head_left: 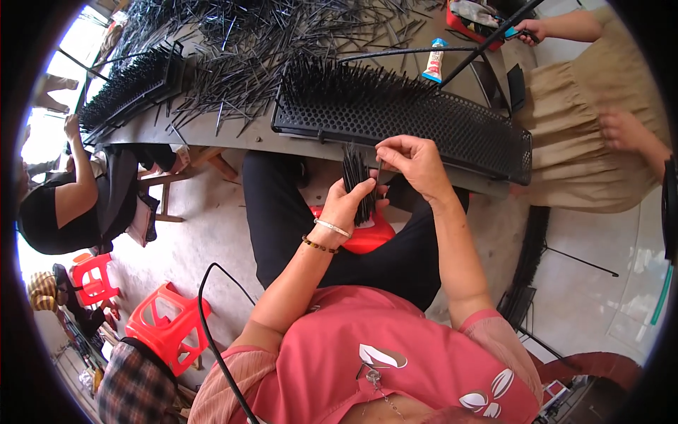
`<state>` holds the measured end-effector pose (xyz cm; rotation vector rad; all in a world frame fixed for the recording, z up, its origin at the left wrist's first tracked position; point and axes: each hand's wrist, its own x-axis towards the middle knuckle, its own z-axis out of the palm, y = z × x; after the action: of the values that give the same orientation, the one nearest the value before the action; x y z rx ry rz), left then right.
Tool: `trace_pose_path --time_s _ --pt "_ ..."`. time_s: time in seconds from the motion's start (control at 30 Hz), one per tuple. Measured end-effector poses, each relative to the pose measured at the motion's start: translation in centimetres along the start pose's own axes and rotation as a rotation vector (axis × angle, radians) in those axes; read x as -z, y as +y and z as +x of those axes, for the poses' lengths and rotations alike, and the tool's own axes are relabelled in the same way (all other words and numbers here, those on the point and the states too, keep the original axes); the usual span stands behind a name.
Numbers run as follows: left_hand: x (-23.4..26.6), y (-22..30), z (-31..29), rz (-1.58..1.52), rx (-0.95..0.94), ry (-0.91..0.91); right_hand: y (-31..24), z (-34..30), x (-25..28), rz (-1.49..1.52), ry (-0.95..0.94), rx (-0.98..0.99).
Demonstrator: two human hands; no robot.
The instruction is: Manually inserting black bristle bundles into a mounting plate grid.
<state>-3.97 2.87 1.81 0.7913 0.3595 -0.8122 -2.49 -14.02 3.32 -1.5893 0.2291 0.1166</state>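
Observation:
My left hand (345, 206) is closed around a bundle of thin black sticks (355, 168), held upright over my lap below the table edge. Just to its right, my right hand (418, 164) pinches a single thin black stick (379, 172) between thumb and fingertips. Beyond both hands, a long black perforated rack (452, 126) lies along the table's near edge. Many black sticks (353, 81) stand in its holes at the left and back, while holes toward the right and front show bare.
Loose black sticks (240, 53) are heaped across the table (258, 134). Another filled rack (134, 88) stands at left beside a seated person (63, 205). A person in a tan skirt (586, 141) stands at right. A snack-like packet (435, 60) lies behind my rack; red stools (169, 325) stand lower left.

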Motion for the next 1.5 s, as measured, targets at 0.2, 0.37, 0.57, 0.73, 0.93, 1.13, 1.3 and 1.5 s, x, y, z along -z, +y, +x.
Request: trace_pose_path --time_s 0.2,0.37,0.57,0.73,0.93,1.13,1.3,1.5 --pt "0.9 -0.8 0.5 0.046 0.044 0.069 -2.3 2.1 0.7 -0.062 0.418 0.417" --pt "1.0 -1.3 0.6 0.073 0.078 0.022 -1.6 5.4 1.8 -0.213 0.537 0.614" --pt "1.2 -1.3 0.6 0.085 0.098 0.012 -1.0 7.6 1.8 -0.278 0.573 0.7" --pt "1.1 -1.2 0.6 0.078 0.102 0.028 -1.8 7.4 1.6 -0.405 0.569 0.756" --pt "1.7 -1.3 0.9 0.11 0.138 0.014 -1.7 7.2 1.0 -0.468 0.498 0.767" --pt "1.7 -1.5 1.1 0.093 0.122 -0.007 -0.8 7.7 1.2 -0.589 0.493 0.865" --pt "1.9 -1.7 1.2 0.086 0.122 -0.012 -0.6 7.3 0.9 -0.777 0.537 0.876" --pt "1.6 -1.4 1.0 0.099 0.115 -0.014 -0.4 6.9 1.0 -0.856 0.582 0.881"
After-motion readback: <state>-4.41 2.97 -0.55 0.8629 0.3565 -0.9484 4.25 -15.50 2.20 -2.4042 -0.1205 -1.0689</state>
